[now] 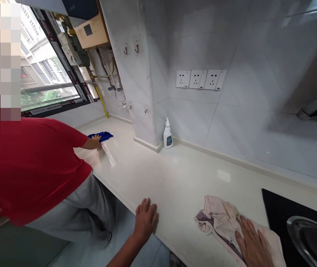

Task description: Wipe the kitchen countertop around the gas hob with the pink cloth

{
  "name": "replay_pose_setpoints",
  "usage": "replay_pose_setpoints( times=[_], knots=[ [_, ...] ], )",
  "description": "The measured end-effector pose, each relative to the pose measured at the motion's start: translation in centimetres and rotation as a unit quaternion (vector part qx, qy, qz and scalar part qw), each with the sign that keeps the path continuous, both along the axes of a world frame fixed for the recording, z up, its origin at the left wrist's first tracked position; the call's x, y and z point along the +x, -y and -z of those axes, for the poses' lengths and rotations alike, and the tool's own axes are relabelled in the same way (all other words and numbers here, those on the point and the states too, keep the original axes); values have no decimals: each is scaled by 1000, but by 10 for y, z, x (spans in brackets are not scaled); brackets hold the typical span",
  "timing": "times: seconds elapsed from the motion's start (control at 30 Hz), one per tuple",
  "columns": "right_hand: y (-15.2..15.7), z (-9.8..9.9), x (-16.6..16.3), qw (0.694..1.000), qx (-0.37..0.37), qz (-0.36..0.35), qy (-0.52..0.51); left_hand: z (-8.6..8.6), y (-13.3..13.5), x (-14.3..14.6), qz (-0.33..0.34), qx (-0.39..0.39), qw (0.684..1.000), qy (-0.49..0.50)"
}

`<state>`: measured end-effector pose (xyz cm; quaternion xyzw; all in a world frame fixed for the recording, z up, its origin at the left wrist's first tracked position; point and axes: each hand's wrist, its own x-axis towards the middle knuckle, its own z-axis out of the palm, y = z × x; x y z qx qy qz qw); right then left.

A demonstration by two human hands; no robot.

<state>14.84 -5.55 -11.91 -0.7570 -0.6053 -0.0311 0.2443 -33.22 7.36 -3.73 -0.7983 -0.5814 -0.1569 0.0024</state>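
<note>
Right hand (pixel 255 248) closest, spread flat on a crumpled pale rag (pixel 216 218), its fingers (pixel 247 237) apart and pressing down, pinching nothing. Rag lying on the desk (pixel 175 174) beneath that palm, long axis slanting from upper left to lower right in view, its far side just beside a black hob (pixel 291 211) bearing a steel pan (pixel 311 241). Left hand (pixel 146 218) farther from the rag, empty, resting at the desk's front edge, its fingers (pixel 147 204) loosely spread. Beyond, a co-worker in a red shirt (pixel 27 167), one hand (pixel 95 139) on a blue cloth (pixel 105 136) at the desk's far end. Against the wall, a white spray bottle (pixel 168 135) well below a row of sockets (pixel 200 79).
</note>
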Motion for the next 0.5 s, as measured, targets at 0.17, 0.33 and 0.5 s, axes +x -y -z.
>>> replay_pose_setpoints(
  times=[0.17, 0.33, 0.5],
  knots=[
    [-1, 13, 7, 1000, 15, 3, -27, -9, -37, -21, -16, -5, 999, -31],
    [-30, -5, 20, 989, -21, 121, -82, -16, -61, -22, -4, -12, 999, -43],
    [-130, -65, 42, 961, -180, 163, -136, -15, -76, -22, -18, -19, 999, -44]
  ],
)
